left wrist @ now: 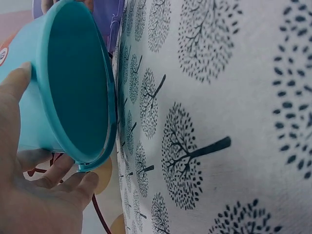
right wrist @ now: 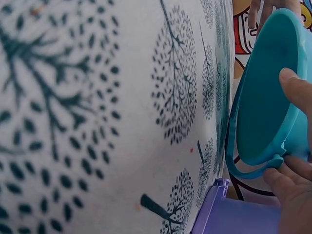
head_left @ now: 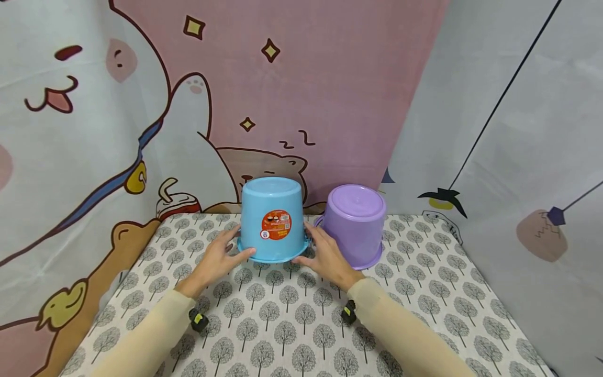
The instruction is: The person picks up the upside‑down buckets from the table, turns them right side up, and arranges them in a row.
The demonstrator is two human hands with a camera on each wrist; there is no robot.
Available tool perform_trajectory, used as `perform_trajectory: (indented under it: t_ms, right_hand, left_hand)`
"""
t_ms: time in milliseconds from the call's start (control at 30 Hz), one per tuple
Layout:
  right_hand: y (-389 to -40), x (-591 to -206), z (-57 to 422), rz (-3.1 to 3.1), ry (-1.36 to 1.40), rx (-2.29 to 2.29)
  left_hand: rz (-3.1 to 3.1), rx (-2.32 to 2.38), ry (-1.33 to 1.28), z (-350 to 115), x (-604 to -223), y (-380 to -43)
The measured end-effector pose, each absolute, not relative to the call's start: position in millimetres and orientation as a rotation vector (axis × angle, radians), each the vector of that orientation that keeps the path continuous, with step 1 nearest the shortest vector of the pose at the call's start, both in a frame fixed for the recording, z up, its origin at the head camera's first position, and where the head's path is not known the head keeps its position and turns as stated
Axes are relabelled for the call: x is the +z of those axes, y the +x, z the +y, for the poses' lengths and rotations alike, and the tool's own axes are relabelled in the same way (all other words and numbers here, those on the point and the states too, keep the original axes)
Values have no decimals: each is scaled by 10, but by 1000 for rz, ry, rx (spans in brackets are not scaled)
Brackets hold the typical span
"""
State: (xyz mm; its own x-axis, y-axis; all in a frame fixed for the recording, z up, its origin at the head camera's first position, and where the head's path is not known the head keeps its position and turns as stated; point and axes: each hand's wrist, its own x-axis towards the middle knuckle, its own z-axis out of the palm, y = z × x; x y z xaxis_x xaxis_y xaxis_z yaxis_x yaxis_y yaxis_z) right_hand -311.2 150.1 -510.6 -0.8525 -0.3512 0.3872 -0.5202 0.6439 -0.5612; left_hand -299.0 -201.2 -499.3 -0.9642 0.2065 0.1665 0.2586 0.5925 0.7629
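A light blue bucket (head_left: 271,201) is upside down, with an orange round label (head_left: 276,224) on its front. Both hands grip it by the rim from opposite sides. My left hand (head_left: 219,257) has its thumb on the front and its fingers along the left side near the handle joint. Opposite it, my right hand (head_left: 330,256) holds the right side, thumb at the front rim. The wrist views look into the bucket's open mouth (left wrist: 78,83), raised off the cloth at the near side, with its blue handle (right wrist: 233,141) hanging below the rim.
Just right of the blue bucket, a purple bucket (head_left: 356,225) stands upside down on the table, close behind my right hand. A tree-patterned cloth (head_left: 282,335) covers the table. Cartoon-printed fabric (head_left: 330,78) hangs behind and at both sides.
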Motion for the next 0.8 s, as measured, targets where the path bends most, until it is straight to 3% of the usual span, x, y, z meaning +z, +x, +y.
perform_trajectory:
  t_ms: [500,800]
  right_hand:
    - [-3097,-5040,1567,-2451,816,1138]
    - [-3068,-4981,1631,-2388,840,1050]
  left_hand:
    - [-2756,-1276,-347,-2034,-4947,-2910]
    - [-2632,-1369,-440,-2023,-4924,-2877]
